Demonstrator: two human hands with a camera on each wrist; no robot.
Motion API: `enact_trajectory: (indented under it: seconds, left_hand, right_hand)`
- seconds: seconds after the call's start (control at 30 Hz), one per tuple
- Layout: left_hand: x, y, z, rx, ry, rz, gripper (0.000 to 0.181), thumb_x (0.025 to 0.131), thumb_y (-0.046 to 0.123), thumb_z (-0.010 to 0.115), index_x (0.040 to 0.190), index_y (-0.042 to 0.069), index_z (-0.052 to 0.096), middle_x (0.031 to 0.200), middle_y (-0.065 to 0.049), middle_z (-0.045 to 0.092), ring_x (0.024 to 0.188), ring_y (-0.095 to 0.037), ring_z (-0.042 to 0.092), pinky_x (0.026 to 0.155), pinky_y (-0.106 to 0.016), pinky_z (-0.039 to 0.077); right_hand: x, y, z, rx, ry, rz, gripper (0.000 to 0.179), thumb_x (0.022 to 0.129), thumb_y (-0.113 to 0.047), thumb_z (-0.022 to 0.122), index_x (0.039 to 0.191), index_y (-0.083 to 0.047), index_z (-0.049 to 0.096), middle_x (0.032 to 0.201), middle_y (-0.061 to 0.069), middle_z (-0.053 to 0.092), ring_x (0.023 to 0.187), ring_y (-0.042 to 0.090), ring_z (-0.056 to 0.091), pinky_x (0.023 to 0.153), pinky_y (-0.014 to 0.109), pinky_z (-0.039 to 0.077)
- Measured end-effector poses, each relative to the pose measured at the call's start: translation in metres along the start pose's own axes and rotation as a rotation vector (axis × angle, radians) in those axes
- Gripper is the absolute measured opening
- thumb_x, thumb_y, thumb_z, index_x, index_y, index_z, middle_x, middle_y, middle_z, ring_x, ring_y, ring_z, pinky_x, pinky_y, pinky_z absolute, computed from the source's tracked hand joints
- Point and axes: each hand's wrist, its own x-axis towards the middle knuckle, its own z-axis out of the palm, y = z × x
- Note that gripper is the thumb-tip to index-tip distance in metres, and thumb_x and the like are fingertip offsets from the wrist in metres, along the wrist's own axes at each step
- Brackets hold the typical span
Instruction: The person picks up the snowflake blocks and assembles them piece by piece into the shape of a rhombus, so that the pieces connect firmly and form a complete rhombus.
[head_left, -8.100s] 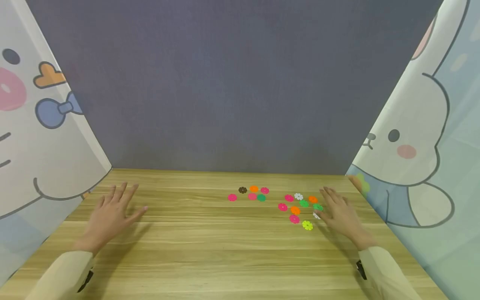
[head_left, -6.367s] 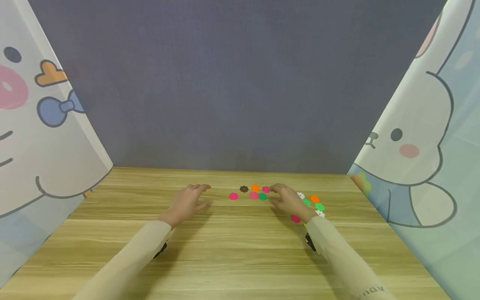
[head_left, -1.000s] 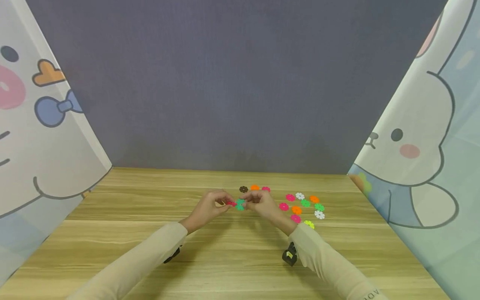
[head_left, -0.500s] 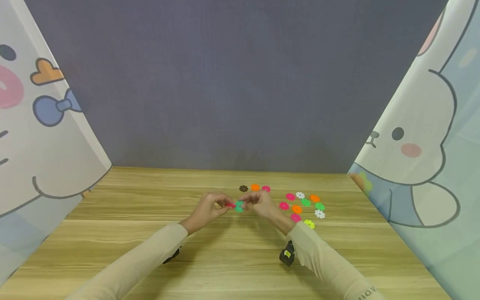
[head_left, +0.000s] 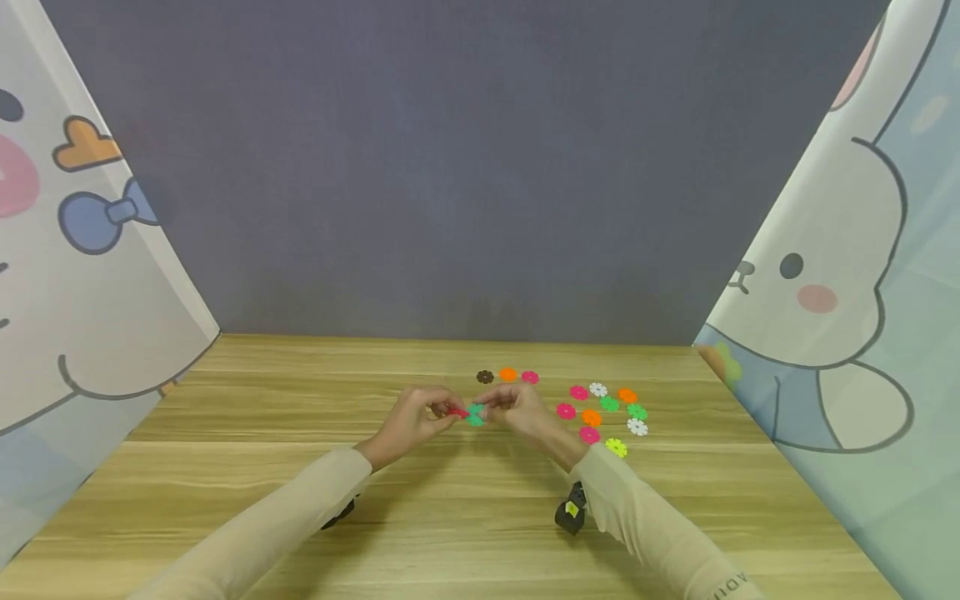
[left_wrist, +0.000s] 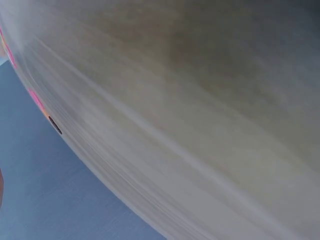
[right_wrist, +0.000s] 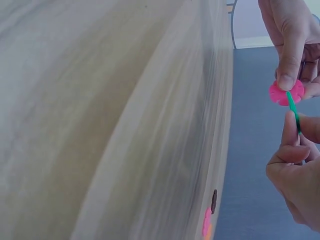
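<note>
In the head view my left hand (head_left: 411, 423) pinches a pink notched plastic disc (head_left: 457, 412) between thumb and fingertips. Opposite it, my right hand (head_left: 525, 413) pinches a green notched disc (head_left: 475, 415), turned at an angle to the pink one. The right wrist view shows both up close: the pink disc (right_wrist: 280, 95) faces the camera under the left thumb. Edge-on, the green disc (right_wrist: 293, 106) meets its rim at the notches. Both hands are raised above the wooden table (head_left: 450, 517). The left wrist view shows mostly table, with neither disc in it.
Behind the hands lie a brown disc (head_left: 485, 377), an orange disc (head_left: 507, 374) and a pink disc (head_left: 530, 377). Several more discs, including a yellow one (head_left: 616, 448) and a white one (head_left: 637, 427), are spread to the right. A grey panel (head_left: 465, 183) stands along the table's back edge.
The hands, spread apart at first, came together and picked up a pink and a green disc from the table. Over the last second the joined discs shifted slightly left and down.
</note>
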Motion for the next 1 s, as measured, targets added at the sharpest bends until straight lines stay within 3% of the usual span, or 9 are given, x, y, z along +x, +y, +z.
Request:
enact_trajectory:
  seconds: [0.27,0.53,0.83,1.0]
  left_hand:
    - [-0.003,0.000,-0.001,0.050,-0.015,0.046,0.017,0.074,-0.003,0.071,0.084,0.010,0.068,0.085,0.000,0.070,0.068,-0.004,0.060,0.060,-0.019,0.051]
    - [-0.007,0.002,-0.002,0.047,-0.040,-0.053,0.018,0.074,-0.003,0.071,0.085,0.011,0.068,0.085,0.000,0.070,0.070,-0.006,0.061,0.062,-0.021,0.052]
    - [-0.009,0.000,-0.002,0.063,-0.058,-0.121,0.016,0.077,0.001,0.071,0.086,0.014,0.067,0.086,0.003,0.069,0.071,-0.005,0.060,0.062,-0.021,0.050]
    - [-0.010,0.000,-0.003,0.074,-0.059,-0.152,0.017,0.077,0.003,0.071,0.087,0.015,0.067,0.086,0.004,0.068,0.072,-0.005,0.060,0.062,-0.021,0.050]
  right_hand:
    - [0.001,0.004,0.006,0.008,0.004,0.007,0.023,0.081,0.006,0.060,0.103,0.009,0.063,0.092,0.016,0.059,0.073,0.012,0.057,0.076,0.036,0.053]
    - [0.000,0.004,0.006,-0.005,-0.032,0.011,0.023,0.084,0.004,0.055,0.106,0.006,0.062,0.101,0.027,0.057,0.077,0.013,0.057,0.078,0.036,0.052]
    - [0.001,0.006,0.001,-0.056,-0.084,-0.021,0.026,0.086,-0.001,0.055,0.111,0.006,0.058,0.103,0.021,0.059,0.086,0.017,0.058,0.080,0.032,0.051]
    - [0.004,0.009,-0.009,-0.110,-0.056,-0.082,0.025,0.088,-0.003,0.056,0.111,0.007,0.057,0.106,0.024,0.059,0.094,0.027,0.058,0.082,0.037,0.050]
